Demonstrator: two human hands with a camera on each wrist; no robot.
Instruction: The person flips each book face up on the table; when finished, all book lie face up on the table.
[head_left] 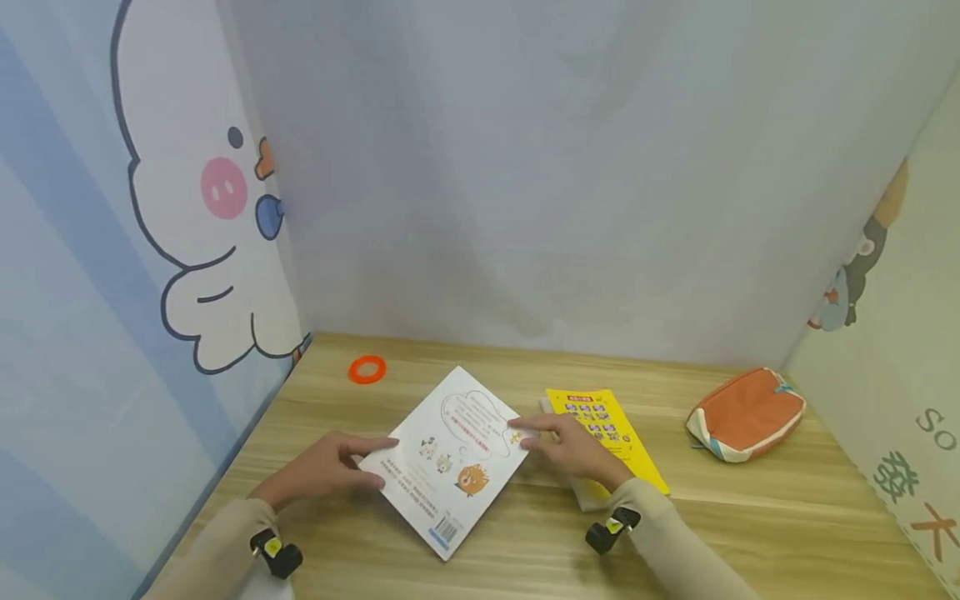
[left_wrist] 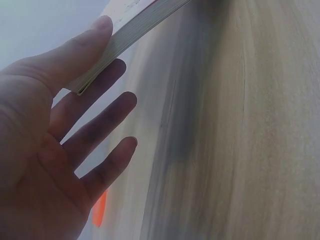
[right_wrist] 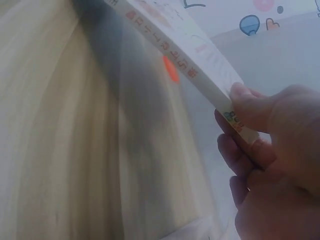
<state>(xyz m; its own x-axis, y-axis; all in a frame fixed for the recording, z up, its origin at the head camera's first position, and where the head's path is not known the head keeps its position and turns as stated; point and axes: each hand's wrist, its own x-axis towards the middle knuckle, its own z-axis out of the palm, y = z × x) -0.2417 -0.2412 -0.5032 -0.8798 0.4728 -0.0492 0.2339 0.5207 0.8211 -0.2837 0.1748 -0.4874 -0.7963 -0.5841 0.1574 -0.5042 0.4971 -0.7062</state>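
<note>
Both hands hold a white book (head_left: pixel 450 467) above the table, its back cover with cartoon animals and a barcode facing up. My left hand (head_left: pixel 322 468) pinches the left corner, thumb on top and fingers beneath; in the left wrist view the page edges (left_wrist: pixel 127 40) show, and the lower fingers (left_wrist: pixel 107 162) stand spread apart from the book. On the opposite side my right hand (head_left: pixel 573 450) grips the right corner; the right wrist view shows the printed spine (right_wrist: pixel 165 47) between thumb and curled fingers. Under the right wrist lies a yellow book (head_left: pixel 626 429).
An orange-red ring (head_left: pixel 367 369) lies at the back left of the wooden table (head_left: pixel 750 525). To the right sits an orange and cream pouch (head_left: pixel 750 414). A pale item (head_left: pixel 592 493) lies beneath the yellow book. Curtains with cartoon prints (head_left: pixel 217 208) enclose the table.
</note>
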